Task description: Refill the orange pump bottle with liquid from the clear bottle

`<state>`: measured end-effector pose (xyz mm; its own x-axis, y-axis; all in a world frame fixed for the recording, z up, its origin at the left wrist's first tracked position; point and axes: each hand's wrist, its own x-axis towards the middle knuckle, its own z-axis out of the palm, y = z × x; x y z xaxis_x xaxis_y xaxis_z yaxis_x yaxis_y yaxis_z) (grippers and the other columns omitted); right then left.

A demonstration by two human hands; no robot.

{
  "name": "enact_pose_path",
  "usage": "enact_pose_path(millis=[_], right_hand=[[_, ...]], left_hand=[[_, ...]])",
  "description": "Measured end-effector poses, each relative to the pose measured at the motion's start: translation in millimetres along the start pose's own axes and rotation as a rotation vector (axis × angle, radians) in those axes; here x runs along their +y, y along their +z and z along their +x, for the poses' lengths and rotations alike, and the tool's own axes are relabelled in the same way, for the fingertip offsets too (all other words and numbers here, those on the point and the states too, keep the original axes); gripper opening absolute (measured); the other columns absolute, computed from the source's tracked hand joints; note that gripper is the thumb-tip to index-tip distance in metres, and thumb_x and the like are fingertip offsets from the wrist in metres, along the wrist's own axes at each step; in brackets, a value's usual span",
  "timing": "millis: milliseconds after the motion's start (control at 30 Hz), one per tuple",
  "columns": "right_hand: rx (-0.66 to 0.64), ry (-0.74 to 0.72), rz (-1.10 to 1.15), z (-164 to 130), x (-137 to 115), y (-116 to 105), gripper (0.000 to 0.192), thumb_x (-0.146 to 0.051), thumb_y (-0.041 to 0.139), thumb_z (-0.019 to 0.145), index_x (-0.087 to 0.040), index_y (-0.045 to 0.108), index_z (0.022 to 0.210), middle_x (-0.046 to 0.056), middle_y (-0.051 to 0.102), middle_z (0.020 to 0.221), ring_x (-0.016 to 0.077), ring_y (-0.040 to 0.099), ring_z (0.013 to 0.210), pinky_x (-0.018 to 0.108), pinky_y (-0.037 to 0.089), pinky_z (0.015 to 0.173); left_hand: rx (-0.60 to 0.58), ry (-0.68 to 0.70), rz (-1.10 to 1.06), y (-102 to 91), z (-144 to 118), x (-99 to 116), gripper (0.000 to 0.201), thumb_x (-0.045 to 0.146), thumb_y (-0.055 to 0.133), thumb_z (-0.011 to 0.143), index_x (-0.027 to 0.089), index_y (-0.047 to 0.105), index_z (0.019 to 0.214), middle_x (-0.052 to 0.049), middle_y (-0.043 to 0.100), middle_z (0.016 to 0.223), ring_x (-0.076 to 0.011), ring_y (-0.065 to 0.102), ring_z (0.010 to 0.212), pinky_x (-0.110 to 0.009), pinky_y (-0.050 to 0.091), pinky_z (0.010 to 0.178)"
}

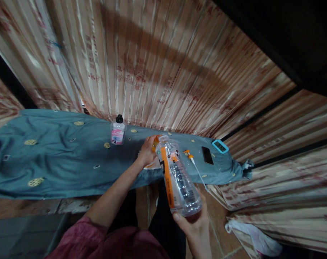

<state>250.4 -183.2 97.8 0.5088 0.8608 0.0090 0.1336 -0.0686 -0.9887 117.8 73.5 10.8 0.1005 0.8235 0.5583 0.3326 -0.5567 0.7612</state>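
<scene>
A large clear plastic bottle (182, 180) with an orange and white label is tilted in front of me, its open mouth pointing up and away. My right hand (196, 225) grips it around the base. Beside the bottle's mouth, the fingers of my left hand (147, 153) are closed on an orange, see-through item (155, 144), partly hidden by the bottle and the fingers. A whitish piece (153, 164) shows below that hand. To the right, an orange pump head (189, 156) with a long white tube lies on the blue-green cloth (125, 162).
A clear bottle with a black cap and pink label (117, 133) stands on the cloth at centre left. Farther right lie a dark phone (207, 155) and a blue-framed digital clock (220, 146). Patterned curtains (152, 72) hang behind. A white bag (252, 237) is at lower right.
</scene>
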Motion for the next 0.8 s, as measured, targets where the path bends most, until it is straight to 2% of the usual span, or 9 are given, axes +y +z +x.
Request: enact_pose_path(millis=[167, 367, 567, 800], right_hand=[[0.022, -0.005, 0.023, -0.6, 2.6, 1.5, 0.082, -0.035, 0.092, 0.057, -0.021, 0.053, 0.128, 0.007, 0.078, 0.109, 0.0276, 0.078, 0.095, 0.035, 0.062, 0.084], [0.056, -0.013, 0.034, -1.5, -1.7, 4.5, 0.080, -0.034, 0.091, 0.057, -0.020, 0.053, 0.126, 0.008, 0.079, 0.109, 0.0281, 0.078, 0.094, 0.036, 0.062, 0.084], [0.040, -0.005, -0.006, -3.1, -5.6, 5.5, 0.080, -0.037, 0.089, 0.059, -0.020, 0.052, 0.127, 0.009, 0.079, 0.108, 0.0290, 0.078, 0.094, 0.037, 0.061, 0.085], [0.006, 0.011, 0.026, 0.6, -2.7, 0.5, 0.084, -0.031, 0.093, 0.054, -0.020, 0.052, 0.126, 0.010, 0.079, 0.114, 0.0286, 0.078, 0.100, 0.035, 0.062, 0.087]], left_hand=[[-0.014, 0.008, 0.008, -2.1, -0.4, 0.2, 0.060, 0.023, 0.073, 0.073, 0.021, 0.055, 0.131, -0.010, 0.065, 0.124, -0.0289, 0.064, 0.115, -0.047, 0.054, 0.103], [-0.014, 0.009, 0.006, -3.1, 0.3, 0.8, 0.056, 0.025, 0.071, 0.076, 0.019, 0.056, 0.129, -0.011, 0.066, 0.123, -0.0294, 0.064, 0.114, -0.047, 0.056, 0.101], [-0.021, 0.005, -0.008, -4.1, 0.4, 2.2, 0.061, 0.022, 0.072, 0.071, 0.021, 0.056, 0.130, -0.010, 0.065, 0.122, -0.0304, 0.064, 0.114, -0.048, 0.055, 0.102], [-0.033, -0.027, -0.010, -4.4, 0.1, 2.5, 0.060, 0.025, 0.071, 0.073, 0.016, 0.055, 0.130, -0.012, 0.065, 0.121, -0.0304, 0.064, 0.113, -0.049, 0.055, 0.102]])
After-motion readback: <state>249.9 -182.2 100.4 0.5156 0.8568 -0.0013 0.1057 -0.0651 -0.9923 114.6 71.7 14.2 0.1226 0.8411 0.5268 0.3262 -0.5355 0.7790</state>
